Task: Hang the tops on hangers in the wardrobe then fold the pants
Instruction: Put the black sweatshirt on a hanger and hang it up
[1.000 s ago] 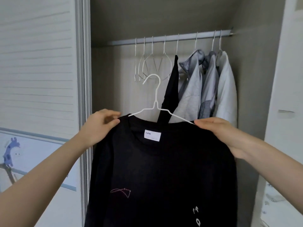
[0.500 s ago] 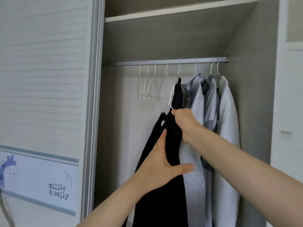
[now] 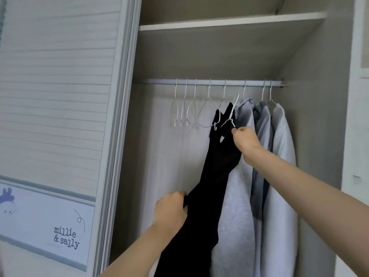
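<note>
Hanger hook (image 3: 235, 100) sat just below the wardrobe rail (image 3: 219, 82), not yet over it. Right hand (image 3: 244, 139) pinched hanger's shoulder wire; left hand (image 3: 171, 208) gripped black top (image 3: 215, 172) lower down.

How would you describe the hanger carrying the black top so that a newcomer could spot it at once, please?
Find the silver rail under the wardrobe shelf. Below it, between the bare hangers and the grey tops, the right hand holds a white wire hanger. Unlike its neighbours, its hook sits below the rail, not on it, and it carries a black top.
</note>
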Demonstrator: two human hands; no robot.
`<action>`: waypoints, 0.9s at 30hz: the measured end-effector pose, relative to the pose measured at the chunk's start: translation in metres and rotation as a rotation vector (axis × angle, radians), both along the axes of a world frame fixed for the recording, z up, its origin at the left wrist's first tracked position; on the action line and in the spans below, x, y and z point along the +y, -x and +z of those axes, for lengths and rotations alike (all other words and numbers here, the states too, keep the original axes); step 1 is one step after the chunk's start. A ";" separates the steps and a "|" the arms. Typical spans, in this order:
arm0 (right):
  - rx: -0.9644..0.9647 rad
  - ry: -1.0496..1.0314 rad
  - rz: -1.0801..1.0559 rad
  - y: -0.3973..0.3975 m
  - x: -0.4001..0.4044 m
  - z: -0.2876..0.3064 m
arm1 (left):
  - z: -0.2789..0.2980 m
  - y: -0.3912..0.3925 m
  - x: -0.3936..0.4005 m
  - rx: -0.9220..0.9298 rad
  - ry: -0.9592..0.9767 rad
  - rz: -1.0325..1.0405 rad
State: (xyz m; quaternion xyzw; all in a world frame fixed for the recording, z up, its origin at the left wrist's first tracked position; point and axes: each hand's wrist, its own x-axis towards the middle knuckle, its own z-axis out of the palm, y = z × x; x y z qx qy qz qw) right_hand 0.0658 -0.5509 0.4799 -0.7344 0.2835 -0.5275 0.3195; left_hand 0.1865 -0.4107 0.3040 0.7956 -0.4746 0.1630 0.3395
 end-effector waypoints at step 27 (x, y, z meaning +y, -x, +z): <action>0.241 0.350 -0.301 -0.165 -0.114 0.152 | 0.076 -0.113 -0.172 0.032 0.309 -0.137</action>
